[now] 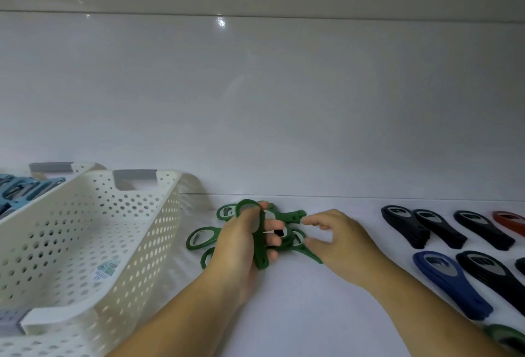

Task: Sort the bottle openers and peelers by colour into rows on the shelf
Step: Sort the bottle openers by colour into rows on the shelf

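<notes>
My left hand (244, 243) grips a stack of green bottle openers (260, 254) held upright on edge over the white shelf (298, 314). More green openers (199, 238) lie loose in a pile under and around that hand. My right hand (338, 238) rests on the pile's right side, fingers curled, thumb and fingertips at a green opener (311, 255) lying flat. Rows of dark navy and black openers (406, 224) lie to the right, with a blue stack (451, 282), a red-brown opener (510, 221) and a green one (507, 336) at the edge.
A white perforated basket (93, 243) stands at the left, close to the green pile. Behind it a second basket (82, 167) holds light blue items (17, 189). The shelf's glossy white back wall (284, 100) rises just behind the pile.
</notes>
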